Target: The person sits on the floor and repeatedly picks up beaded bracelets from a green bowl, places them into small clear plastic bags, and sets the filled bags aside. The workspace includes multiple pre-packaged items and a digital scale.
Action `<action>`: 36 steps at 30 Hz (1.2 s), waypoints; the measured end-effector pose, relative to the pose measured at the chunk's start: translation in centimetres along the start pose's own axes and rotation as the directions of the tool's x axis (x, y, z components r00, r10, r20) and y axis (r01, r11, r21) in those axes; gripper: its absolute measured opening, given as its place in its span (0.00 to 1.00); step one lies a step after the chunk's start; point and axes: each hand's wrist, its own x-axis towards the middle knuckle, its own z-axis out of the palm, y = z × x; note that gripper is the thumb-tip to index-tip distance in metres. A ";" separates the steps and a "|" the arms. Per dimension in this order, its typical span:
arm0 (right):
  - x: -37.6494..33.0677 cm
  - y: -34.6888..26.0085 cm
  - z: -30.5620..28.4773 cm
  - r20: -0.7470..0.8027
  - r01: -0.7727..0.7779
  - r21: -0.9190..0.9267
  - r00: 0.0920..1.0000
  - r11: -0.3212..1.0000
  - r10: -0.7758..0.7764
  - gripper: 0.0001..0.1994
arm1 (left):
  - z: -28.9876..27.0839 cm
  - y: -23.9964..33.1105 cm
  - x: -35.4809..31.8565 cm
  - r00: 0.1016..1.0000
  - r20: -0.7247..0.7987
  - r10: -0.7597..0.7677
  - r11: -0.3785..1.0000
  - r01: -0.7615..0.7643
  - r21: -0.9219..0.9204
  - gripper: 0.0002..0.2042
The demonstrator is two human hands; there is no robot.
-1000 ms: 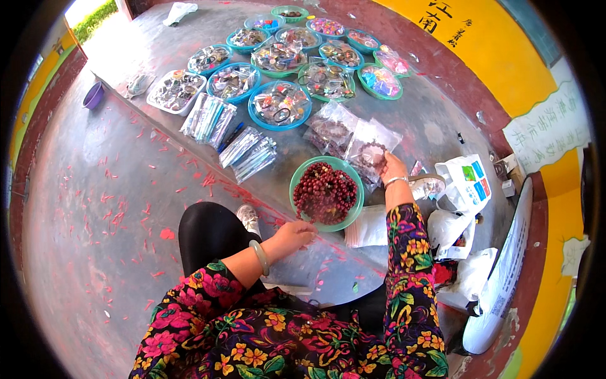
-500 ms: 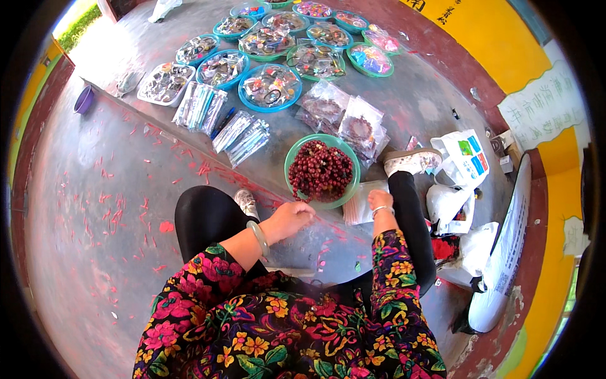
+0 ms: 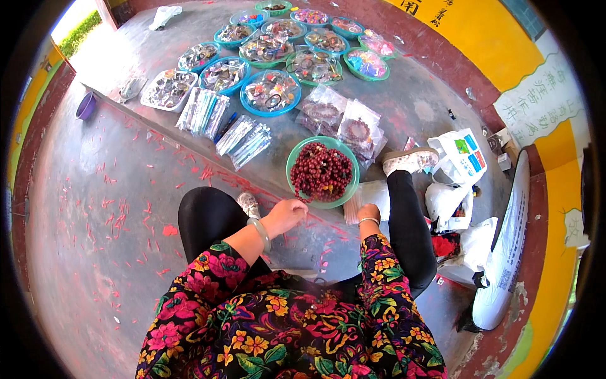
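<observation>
My left hand (image 3: 287, 215) curls loosely, holding nothing I can see, just beside the green bowl (image 3: 297, 183) of dark red beads (image 3: 322, 170) on the ledge, while my right hand (image 3: 368, 213) touches a clear packet (image 3: 353, 205), its fingers hidden.

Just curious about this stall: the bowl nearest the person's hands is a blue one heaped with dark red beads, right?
Not quite. The bowl nearest the left hand and the right hand is green, not blue, as the head view shows. It is indeed heaped with dark red beads.
</observation>
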 end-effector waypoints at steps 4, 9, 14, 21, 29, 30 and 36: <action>0.1 -0.7 -1.9 -0.109 0.090 -0.155 0.988 0.984 -0.107 0.11 | 0.3 -0.9 0.3 0.998 -0.057 0.023 1.000 -0.023 -0.012 0.11; -0.6 -1.8 -5.3 -0.401 0.248 0.307 0.909 0.919 -0.112 0.10 | 0.4 -0.2 0.5 0.998 -0.050 0.047 0.998 -0.045 0.041 0.09; -8.6 -7.0 -9.2 -0.062 0.150 0.830 0.982 0.537 -0.178 0.07 | 0.6 2.0 -1.0 0.951 -0.131 0.281 0.960 -0.278 0.041 0.09; -16.9 -11.3 -9.3 -0.503 0.702 0.485 0.712 0.521 -0.490 0.05 | 1.5 3.2 -1.9 0.973 -0.073 0.217 0.919 -0.229 -0.319 0.09; -17.8 -12.0 -10.0 -0.576 0.828 0.312 0.555 0.466 -0.600 0.07 | 1.0 2.7 -1.4 0.979 -0.119 0.165 0.932 -0.194 -0.307 0.09; -17.9 -12.0 -10.0 -0.573 0.828 0.313 0.555 0.465 -0.603 0.07 | 1.1 2.8 -1.5 0.981 -0.120 0.152 0.927 -0.183 -0.327 0.09; -17.3 -11.5 -9.3 -0.493 0.746 0.509 0.661 0.429 -0.565 0.07 | 0.9 2.7 -1.5 0.989 -0.064 0.137 0.914 -0.151 -0.376 0.09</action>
